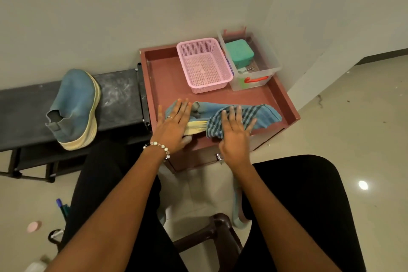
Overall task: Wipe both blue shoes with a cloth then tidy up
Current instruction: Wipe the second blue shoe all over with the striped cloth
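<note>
One blue shoe [75, 106] with a pale yellow sole stands on the black bench at the left. The second blue shoe [204, 109] lies on its side near the front edge of the reddish-brown cabinet top [167, 77]. A blue striped cloth [249, 120] is draped over that shoe's toe half. My left hand [173, 126] lies flat with straight fingers on the shoe's heel end. My right hand [235, 134] rests with spread fingers on the cloth.
A pink mesh basket [204, 64] and a clear box [251, 62] holding a green case stand at the cabinet's back. The black bench [119, 95] adjoins the cabinet's left side. A brown stool [212, 234] stands between my knees, and small items lie on the floor at the left.
</note>
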`<state>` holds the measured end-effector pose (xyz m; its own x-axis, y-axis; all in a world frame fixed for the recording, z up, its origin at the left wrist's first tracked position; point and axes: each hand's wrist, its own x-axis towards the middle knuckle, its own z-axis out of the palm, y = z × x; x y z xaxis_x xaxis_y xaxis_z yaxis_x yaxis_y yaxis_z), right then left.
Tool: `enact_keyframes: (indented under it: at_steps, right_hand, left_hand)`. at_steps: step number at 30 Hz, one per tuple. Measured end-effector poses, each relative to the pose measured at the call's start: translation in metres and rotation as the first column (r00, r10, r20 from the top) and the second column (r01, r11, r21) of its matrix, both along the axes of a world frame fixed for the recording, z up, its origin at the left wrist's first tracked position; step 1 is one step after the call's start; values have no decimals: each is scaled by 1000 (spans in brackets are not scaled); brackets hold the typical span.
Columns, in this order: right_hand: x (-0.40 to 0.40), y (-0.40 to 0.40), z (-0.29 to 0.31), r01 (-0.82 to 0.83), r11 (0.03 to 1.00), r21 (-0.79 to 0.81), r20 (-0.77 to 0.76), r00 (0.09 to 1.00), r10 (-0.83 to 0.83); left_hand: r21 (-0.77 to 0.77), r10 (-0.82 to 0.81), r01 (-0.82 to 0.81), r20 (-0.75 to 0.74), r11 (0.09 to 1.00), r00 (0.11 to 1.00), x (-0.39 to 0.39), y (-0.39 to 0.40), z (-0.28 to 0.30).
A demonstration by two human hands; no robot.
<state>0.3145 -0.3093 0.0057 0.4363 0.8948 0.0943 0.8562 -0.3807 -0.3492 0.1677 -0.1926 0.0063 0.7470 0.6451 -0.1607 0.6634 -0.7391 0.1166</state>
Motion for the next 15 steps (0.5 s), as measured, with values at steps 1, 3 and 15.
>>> enact_keyframes:
  at_steps: [1,3,15]
  right_hand:
    - [-12,4,-3,35,999,-36,35,999,-34]
    - [-37,15,-4,43,997,-63,21,999,-42]
    - [45,12,7,-376,910,-178,455,788,414]
  left_hand:
    - [-16,11,-10,14,1000,1000,-1,-1,-1]
    - [-55,19,-16,52,998,998,-3,-4,-4]
    - [-214,41,7,215,977,976,-9,13,-5]
